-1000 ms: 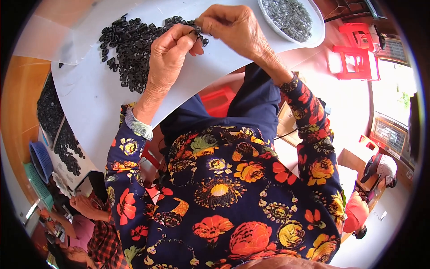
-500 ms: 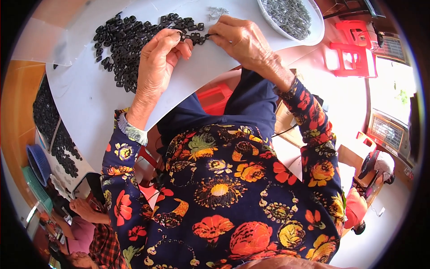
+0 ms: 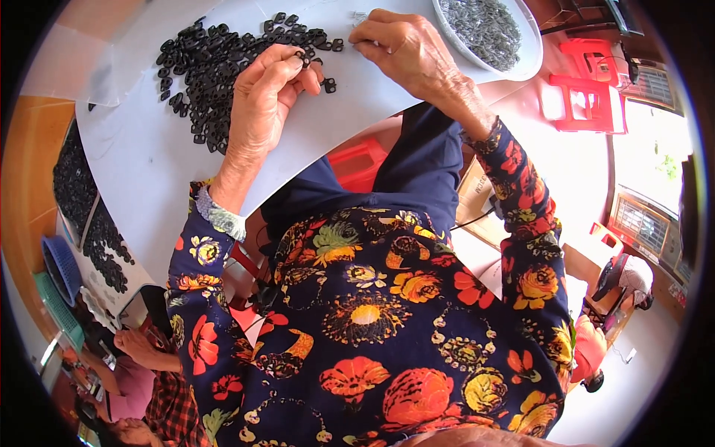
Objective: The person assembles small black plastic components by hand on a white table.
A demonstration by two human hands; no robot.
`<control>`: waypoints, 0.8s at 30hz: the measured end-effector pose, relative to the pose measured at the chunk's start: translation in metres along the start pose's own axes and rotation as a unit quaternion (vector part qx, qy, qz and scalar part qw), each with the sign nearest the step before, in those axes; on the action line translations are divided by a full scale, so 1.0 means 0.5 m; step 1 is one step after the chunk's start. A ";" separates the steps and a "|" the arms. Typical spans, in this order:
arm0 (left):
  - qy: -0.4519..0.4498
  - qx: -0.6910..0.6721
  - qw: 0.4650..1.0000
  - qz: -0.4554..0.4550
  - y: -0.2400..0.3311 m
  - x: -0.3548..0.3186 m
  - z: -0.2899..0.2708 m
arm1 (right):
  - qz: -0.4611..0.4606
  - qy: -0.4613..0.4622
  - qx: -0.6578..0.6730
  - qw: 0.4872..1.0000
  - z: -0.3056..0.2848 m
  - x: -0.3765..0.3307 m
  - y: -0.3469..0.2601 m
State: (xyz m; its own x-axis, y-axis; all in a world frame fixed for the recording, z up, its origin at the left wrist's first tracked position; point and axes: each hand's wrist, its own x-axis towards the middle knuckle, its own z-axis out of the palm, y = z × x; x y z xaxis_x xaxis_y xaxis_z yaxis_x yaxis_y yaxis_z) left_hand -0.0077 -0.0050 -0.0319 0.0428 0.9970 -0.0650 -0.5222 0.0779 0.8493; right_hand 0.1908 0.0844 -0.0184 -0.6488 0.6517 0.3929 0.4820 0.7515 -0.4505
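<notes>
My left hand pinches a small black plastic part between thumb and fingers, at the near edge of a heap of like black parts on the white table sheet. A loose black part lies just right of that hand. My right hand rests further right with its fingertips closed on the sheet, beside a few tiny grey metal bits. Whether it holds one is hidden. A white bowl full of grey metal pieces stands right of it.
Red plastic stools stand on the floor to the right, and another red one is under the table. At the left are dark trays of black parts, a blue basket and a seated person.
My hands, joined over one part a second ago, have come apart. The left keeps the black part, while the right has shifted right toward the bowl.
</notes>
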 end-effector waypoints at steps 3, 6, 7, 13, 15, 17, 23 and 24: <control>0.003 0.007 1.000 -0.006 0.001 0.001 0.003 | -0.010 -0.031 0.004 0.999 0.004 0.004 -0.003; 0.005 0.011 1.000 -0.010 0.001 0.000 0.006 | -0.030 -0.045 -0.013 0.998 0.002 0.012 -0.002; 0.005 0.011 1.000 -0.013 0.001 0.000 0.006 | -0.043 -0.047 -0.016 0.998 0.002 0.015 -0.003; -0.001 0.007 1.000 -0.017 0.003 -0.004 0.010 | -0.077 -0.096 -0.054 0.991 -0.009 0.027 -0.019; -0.004 0.003 1.000 -0.014 -0.001 -0.002 0.007 | -0.093 -0.116 -0.069 0.986 -0.007 0.030 -0.025; -0.007 -0.001 1.000 -0.011 -0.004 -0.002 0.004 | -0.125 -0.102 -0.133 0.978 -0.004 0.031 -0.032; 0.009 -0.011 1.000 -0.015 -0.004 -0.004 0.005 | -0.139 -0.127 -0.184 0.965 0.009 0.021 -0.050; 0.014 -0.006 1.000 -0.021 -0.004 -0.004 0.003 | -0.137 -0.126 -0.186 0.965 0.012 0.023 -0.053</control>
State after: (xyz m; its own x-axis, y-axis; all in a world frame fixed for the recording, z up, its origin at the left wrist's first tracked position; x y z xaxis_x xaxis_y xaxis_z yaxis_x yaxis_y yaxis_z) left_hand -0.0055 -0.0071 -0.0328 0.0419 0.9924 -0.1154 -0.5313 0.1199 0.8386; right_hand 0.1668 0.0713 -0.0068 -0.8823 0.4119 0.2279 0.4186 0.9080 -0.0207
